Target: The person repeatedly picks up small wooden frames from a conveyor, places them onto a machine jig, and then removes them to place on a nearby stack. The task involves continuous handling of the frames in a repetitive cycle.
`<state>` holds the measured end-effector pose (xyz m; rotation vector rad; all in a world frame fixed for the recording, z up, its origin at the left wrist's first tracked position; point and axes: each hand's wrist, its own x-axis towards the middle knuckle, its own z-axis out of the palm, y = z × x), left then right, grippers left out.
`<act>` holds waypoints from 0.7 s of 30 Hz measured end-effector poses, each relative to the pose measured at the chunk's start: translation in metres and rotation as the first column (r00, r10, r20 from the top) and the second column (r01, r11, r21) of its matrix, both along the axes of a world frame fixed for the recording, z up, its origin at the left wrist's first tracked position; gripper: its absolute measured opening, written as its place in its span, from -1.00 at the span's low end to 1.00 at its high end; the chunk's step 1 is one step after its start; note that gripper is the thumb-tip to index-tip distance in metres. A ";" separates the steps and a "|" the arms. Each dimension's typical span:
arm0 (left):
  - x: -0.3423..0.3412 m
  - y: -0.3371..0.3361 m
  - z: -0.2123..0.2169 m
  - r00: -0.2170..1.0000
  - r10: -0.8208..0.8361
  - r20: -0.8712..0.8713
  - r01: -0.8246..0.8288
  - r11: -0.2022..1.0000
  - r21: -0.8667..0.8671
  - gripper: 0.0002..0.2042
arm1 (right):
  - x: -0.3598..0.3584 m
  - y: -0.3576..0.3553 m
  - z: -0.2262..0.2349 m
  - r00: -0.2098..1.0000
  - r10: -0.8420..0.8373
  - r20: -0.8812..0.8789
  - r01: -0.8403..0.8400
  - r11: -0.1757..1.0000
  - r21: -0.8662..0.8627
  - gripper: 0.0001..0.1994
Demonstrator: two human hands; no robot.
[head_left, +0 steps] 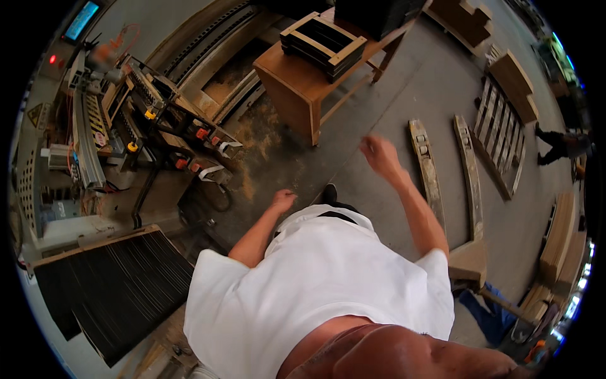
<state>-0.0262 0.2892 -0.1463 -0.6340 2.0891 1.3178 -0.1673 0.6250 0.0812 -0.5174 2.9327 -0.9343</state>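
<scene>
My left hand (284,200) hangs in front of my waist, fingers loosely bent, with nothing visible in it. Farther forward and to the right, my right hand (380,155) is held out over the floor. Its fingers are half curled and slightly blurred, and I see no object in them. Ahead of both hands stands a wooden table (287,82). On it lies a stack of rectangular frames (323,45), black below with a light wood-coloured one on top. Neither hand touches the table or the stack.
At left is a machine (95,136) with red-tipped clamps (202,134). Black slats (126,284) lie below it. Sawdust (252,136) covers floor beside it. Right of me are pallet-truck forks (426,164), a slatted pallet (499,136) and stacked boards (558,237). Another person (562,144) stands far right.
</scene>
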 end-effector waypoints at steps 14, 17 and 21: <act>-0.080 -0.195 0.123 0.388 0.853 -0.351 -0.710 0.519 0.477 -0.71 | -0.310 -0.161 0.019 0.978 0.057 -0.200 0.019 0.933 0.360 -0.76; -0.147 -0.291 0.189 0.161 0.815 -0.557 -0.680 0.500 0.536 -0.83 | -0.313 -0.161 0.015 0.983 -0.040 -0.180 0.097 0.943 0.318 -0.78; -0.234 -0.445 0.233 -0.231 0.818 -0.527 -0.704 0.233 0.671 -0.70 | -0.313 -0.167 0.020 0.970 -0.020 -0.242 0.100 0.942 0.321 -0.80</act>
